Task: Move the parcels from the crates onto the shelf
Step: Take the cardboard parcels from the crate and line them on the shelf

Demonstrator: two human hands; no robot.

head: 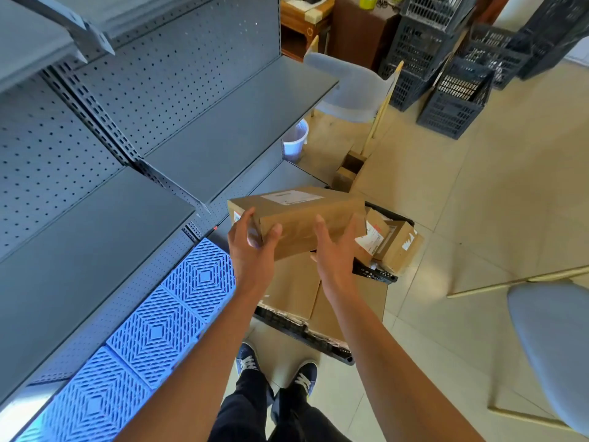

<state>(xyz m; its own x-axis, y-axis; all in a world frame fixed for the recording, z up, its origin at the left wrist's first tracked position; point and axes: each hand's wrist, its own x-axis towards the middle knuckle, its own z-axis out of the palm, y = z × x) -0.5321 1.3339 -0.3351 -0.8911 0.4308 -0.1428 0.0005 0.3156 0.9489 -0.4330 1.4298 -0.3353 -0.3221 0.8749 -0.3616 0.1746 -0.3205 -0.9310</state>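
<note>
A long brown cardboard parcel point(306, 215) with a white label on top is lifted above the black crates. My left hand point(251, 253) grips its near left end, thumb on the front face. My right hand point(334, 253) presses flat against its near right side. Below it a black crate point(377, 275) holds several smaller brown parcels point(395, 247). A nearer black crate point(302, 333) holds flat cardboard parcels. The grey metal shelf point(95, 250) stands to my left with bare boards.
Blue plastic grid tiles point(159, 330) line the shelf's base. A grey chair point(350, 87) and a white basket point(296, 140) stand ahead. Stacked dark crates point(446, 74) sit at the back right. Another grey chair point(551, 339) is at my right.
</note>
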